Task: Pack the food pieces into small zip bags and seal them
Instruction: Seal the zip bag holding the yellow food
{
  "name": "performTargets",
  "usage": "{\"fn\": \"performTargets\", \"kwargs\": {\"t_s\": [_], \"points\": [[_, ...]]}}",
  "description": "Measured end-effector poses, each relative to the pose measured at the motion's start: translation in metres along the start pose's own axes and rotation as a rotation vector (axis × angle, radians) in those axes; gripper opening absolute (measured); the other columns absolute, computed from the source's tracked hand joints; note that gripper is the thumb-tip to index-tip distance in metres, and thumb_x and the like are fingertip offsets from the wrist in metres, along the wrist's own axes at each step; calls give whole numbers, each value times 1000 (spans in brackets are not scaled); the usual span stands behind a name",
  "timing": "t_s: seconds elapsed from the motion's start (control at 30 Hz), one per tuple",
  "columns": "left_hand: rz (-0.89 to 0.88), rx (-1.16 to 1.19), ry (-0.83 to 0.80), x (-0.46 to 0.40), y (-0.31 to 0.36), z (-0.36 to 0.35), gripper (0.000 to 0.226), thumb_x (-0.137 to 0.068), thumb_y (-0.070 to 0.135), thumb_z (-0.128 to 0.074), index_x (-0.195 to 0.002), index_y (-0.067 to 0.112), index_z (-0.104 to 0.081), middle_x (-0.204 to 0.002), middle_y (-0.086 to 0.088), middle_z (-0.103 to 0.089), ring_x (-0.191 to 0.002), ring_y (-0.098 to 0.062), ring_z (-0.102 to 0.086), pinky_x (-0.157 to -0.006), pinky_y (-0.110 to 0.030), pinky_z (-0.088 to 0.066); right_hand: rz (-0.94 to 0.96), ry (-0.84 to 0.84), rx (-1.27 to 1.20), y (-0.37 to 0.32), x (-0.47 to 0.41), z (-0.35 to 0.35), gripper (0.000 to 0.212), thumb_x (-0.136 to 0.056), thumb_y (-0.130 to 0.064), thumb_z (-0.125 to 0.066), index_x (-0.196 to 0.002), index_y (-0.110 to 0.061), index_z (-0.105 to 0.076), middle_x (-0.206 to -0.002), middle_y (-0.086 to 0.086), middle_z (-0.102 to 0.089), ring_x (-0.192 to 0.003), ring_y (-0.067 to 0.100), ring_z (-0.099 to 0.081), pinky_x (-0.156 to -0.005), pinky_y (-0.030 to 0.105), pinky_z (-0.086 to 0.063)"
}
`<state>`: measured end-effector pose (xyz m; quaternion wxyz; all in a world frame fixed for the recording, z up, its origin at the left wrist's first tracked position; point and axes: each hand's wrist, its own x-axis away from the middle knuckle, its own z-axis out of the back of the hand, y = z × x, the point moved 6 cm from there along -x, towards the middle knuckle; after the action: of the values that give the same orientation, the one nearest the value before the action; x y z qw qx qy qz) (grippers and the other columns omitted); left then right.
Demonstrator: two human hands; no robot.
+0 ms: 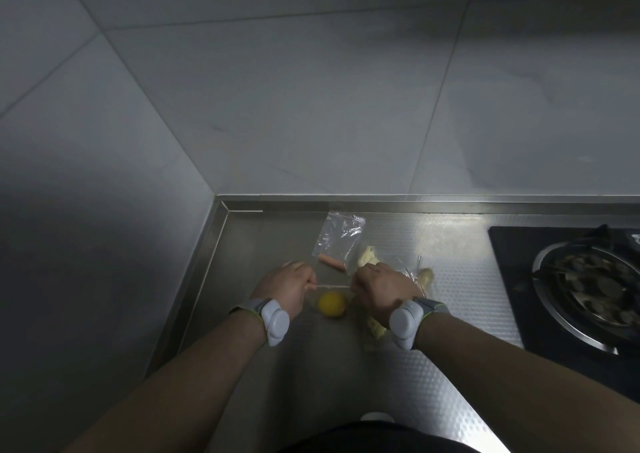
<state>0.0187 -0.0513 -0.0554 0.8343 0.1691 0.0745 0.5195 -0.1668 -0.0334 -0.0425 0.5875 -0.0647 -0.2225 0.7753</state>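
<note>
My left hand (289,286) and my right hand (379,288) each pinch one end of the top strip of a small clear zip bag (332,285), stretched taut between them. A yellow round food piece (331,303) shows through the bag below the strip. Behind the hands lies an empty zip bag (337,238) flat on the steel counter, with a pink sausage piece (332,262) at its near edge. Pale yellow food pieces (367,258) lie by my right hand, and more (376,328) lie under my right wrist.
The steel counter (450,244) ends in a raised rim against tiled walls at the back and left. A black gas hob (581,286) with a metal burner ring is at the right. Another crumpled bag with a pale piece (425,275) lies right of my right hand.
</note>
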Motion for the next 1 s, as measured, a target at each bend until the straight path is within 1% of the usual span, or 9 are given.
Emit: {"fn": "performTargets", "kwargs": {"t_s": [0.1,0.23,0.33,0.47,0.6,0.73,0.8,0.9,1.0], "points": [[39,5,-11,2,-5,1,6,-92,24,-55,-93,20,-60,-98,0,-58,-94,-19,-52,-73,-30,-40,-11,-9,-18,-2,0,2,20,-91,-38,-49,-102,-25,-58,-108,0,-61,-107,23,-52,-84,33,-45],[95,41,-59,3,-11,1,16,-92,29,-58,-95,14,-62,-100,-6,-60,-94,-22,-54,-78,-32,-41,-25,-16,-16,-2,0,3,20,-91,-38,-49,-103,-24,-58,-108,1,-61,-106,24,-53,-83,32,-44],[135,27,-77,2,-13,1,23,-92,34,-58,-94,11,-61,-100,-9,-59,-93,-25,-54,-76,-30,-37,-32,-16,-17,-2,-1,3,20,-91,-38,-49,-103,-24,-58,-108,1,-62,-106,23,-53,-83,32,-44],[166,24,-68,4,-13,2,27,-91,36,-59,-91,9,-60,-98,-11,-59,-93,-27,-54,-77,-33,-39,-40,-40,-28,0,-2,4,21,-91,-40,-49,-102,-24,-59,-108,3,-62,-105,24,-54,-83,33,-45],[186,51,-71,5,-13,3,29,-90,36,-61,-88,7,-59,-96,-13,-58,-90,-28,-54,-74,-32,-37,-30,-74,-43,0,-3,4,23,-91,-42,-49,-101,-24,-59,-108,3,-62,-103,24,-55,-83,34,-46],[178,2,-74,7,-15,4,29,-91,38,-59,-86,10,-56,-96,-11,-57,-89,-29,-55,-68,-31,-35,-8,-71,-51,-4,-3,5,22,-91,-42,-49,-100,-24,-59,-107,2,-64,-100,23,-57,-82,34,-47],[158,-30,-57,8,-15,5,28,-91,40,-57,-86,12,-56,-100,-9,-58,-92,-29,-55,-70,-31,-40,-1,-61,-51,-5,-3,6,23,-91,-43,-50,-101,-24,-59,-107,2,-64,-100,24,-58,-82,35,-48],[110,-58,-53,7,-7,7,22,-90,39,-55,-93,18,-58,-105,-6,-59,-98,-32,-58,-76,-36,-49,4,-44,-45,-4,-4,7,24,-91,-43,-51,-100,-23,-60,-107,2,-65,-99,23,-59,-80,33,-48],[76,-84,-49,2,10,6,24,-85,40,-46,-102,24,-53,-106,-4,-61,-97,-34,-61,-75,-36,-50,-9,-42,-63,-2,-5,7,23,-90,-44,-52,-99,-25,-61,-107,1,-65,-99,23,-59,-76,29,-44]]}}
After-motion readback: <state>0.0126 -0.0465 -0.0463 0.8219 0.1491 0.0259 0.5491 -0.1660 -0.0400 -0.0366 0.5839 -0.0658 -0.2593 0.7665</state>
